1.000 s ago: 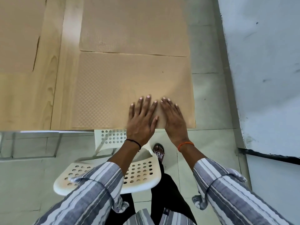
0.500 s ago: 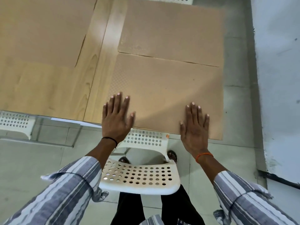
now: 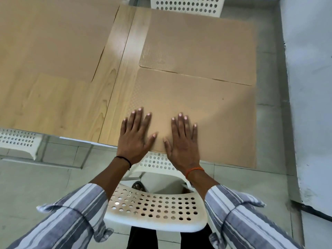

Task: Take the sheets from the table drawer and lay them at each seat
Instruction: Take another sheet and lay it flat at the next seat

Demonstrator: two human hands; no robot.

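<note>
The table [image 3: 115,87] carries the near sheet [image 3: 206,112], stretching ahead and rightward from both hands. Left hand [image 3: 134,137] and right hand [image 3: 183,141] lie flat at its near edge, fingers [image 3: 180,123] spread, gripping nothing.

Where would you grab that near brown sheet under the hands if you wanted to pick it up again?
Probably at its right near corner, coming from the right. The near sheet lies flat on the table, so there is little to pinch from above, but that end seems to jut past the table's edge over the floor. The left hand and right hand rest flat, palms down, on its near-left part.
</note>
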